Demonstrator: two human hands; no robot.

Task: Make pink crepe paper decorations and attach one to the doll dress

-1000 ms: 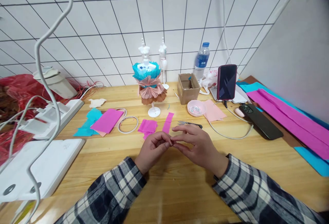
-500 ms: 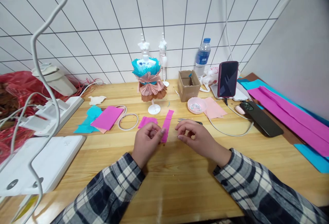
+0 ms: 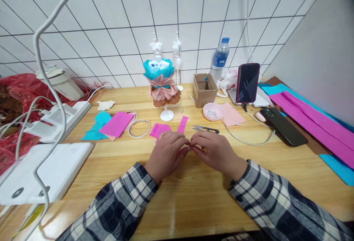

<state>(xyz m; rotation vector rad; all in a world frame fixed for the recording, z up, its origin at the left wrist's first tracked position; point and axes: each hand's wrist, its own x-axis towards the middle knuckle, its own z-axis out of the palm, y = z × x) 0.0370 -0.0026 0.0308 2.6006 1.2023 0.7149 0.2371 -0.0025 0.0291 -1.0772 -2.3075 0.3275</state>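
My left hand (image 3: 170,154) and my right hand (image 3: 214,152) meet fingertip to fingertip above the wooden table. Both are closed in a pinch, and whatever lies between the fingers is too small or hidden to make out. Just beyond my left hand lie a folded pink paper piece (image 3: 160,129) and a pink paper strip (image 3: 183,124), both partly covered by it. Black-handled thread snips (image 3: 206,129) rest beyond my right hand. Farther back stands a small dress form (image 3: 156,49) wearing a blue, pink and brown pleated paper skirt (image 3: 163,86).
A pink bowl of beads (image 3: 213,112), a cardboard box (image 3: 205,90), a water bottle (image 3: 220,58) and a propped phone (image 3: 248,83) stand at back right. A dark phone (image 3: 284,126) lies nearer. At left are a tape ring (image 3: 139,128), pink sheets (image 3: 116,124) and a power strip (image 3: 69,121).
My hands have come together from a small gap, the left moving right until the fingertips meet. The thread snips now show more fully, while the pink strip is more covered. The view shifted slightly.
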